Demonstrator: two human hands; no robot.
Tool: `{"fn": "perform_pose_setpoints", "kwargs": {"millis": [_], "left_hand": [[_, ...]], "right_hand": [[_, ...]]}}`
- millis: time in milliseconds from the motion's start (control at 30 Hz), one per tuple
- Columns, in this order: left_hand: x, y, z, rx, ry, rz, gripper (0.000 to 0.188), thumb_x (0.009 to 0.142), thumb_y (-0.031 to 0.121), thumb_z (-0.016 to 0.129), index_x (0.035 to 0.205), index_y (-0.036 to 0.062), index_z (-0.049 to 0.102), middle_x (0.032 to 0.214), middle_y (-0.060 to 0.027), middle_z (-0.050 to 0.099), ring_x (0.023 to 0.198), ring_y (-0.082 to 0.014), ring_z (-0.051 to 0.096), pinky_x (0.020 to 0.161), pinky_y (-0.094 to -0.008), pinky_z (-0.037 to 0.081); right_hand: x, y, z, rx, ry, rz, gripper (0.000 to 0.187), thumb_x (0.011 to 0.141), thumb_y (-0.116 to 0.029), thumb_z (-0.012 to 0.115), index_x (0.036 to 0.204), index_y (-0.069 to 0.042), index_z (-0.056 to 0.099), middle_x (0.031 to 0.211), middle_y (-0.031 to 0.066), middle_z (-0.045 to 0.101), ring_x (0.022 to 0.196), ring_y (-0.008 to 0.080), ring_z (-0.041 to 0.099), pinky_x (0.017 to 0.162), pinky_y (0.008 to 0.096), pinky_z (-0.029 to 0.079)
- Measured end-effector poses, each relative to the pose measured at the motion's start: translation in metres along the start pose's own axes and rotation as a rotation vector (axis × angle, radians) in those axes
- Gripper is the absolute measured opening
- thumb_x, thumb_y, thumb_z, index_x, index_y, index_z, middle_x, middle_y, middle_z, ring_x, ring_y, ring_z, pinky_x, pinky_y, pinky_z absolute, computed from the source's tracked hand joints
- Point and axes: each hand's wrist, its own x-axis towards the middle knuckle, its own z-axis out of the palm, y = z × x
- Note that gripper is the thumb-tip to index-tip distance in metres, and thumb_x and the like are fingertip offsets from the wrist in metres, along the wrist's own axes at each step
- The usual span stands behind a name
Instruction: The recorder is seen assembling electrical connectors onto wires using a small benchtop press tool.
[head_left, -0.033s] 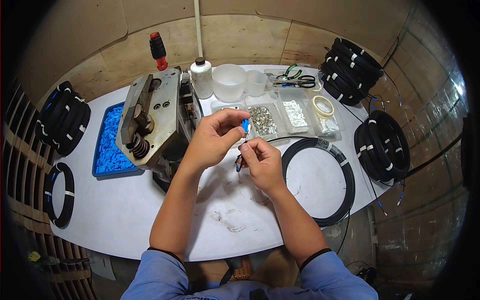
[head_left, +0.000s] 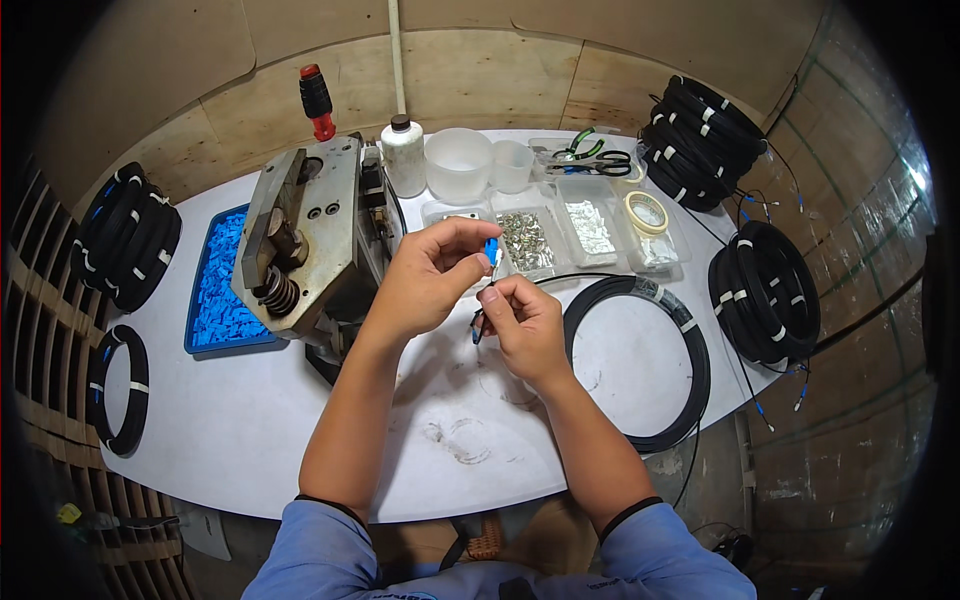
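Above the middle of the table, my left hand (head_left: 425,285) pinches a small blue plastic connector (head_left: 491,250) between thumb and index finger. A white piece shows at its lower end. Just below and to the right, my right hand (head_left: 527,325) grips a thin black cable close to the connector. Whether cable and connector are joined is hard to make out. Another cable end with a blue piece (head_left: 476,335) hangs under the right fingers. Black cable runs from behind the right hand toward a coil (head_left: 700,375) lying on the table at the right.
A metal hand press (head_left: 325,240) stands left of my hands, with a blue tray (head_left: 232,349) of blue housings beside it. Open boxes of metal terminals (head_left: 525,240) and white parts (head_left: 590,228) sit beyond my hands. Coil stacks (head_left: 765,290) stand right; more coils (head_left: 125,235) lie left.
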Motion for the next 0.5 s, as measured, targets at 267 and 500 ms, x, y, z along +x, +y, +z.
{"fn": "perform_pose_setpoints", "kwargs": {"millis": [267,500], "left_hand": [[0.001,-0.008,0.008,-0.027,-0.009,-0.02,0.025,0.088,0.002,0.062,0.113,-0.0011,0.064,0.096,-0.0054,0.068,0.085,-0.0086,0.062,0.078,-0.0257,0.051],[0.001,-0.008,0.013,-0.038,-0.012,-0.076,0.024,0.088,0.003,0.062,0.112,-0.002,0.063,0.092,-0.0045,0.067,0.079,-0.0079,0.06,0.073,-0.0246,0.051]], "right_hand": [[0.001,0.007,0.0,0.019,-0.041,-0.001,0.02,0.096,-0.017,0.06,0.083,-0.001,0.06,0.069,0.0017,0.063,0.061,0.0058,0.057,0.057,0.0225,0.047],[0.002,0.006,0.002,-0.004,-0.033,-0.016,0.023,0.096,-0.016,0.061,0.078,-0.001,0.059,0.065,0.0014,0.062,0.061,0.0059,0.057,0.057,0.0237,0.047]]}}
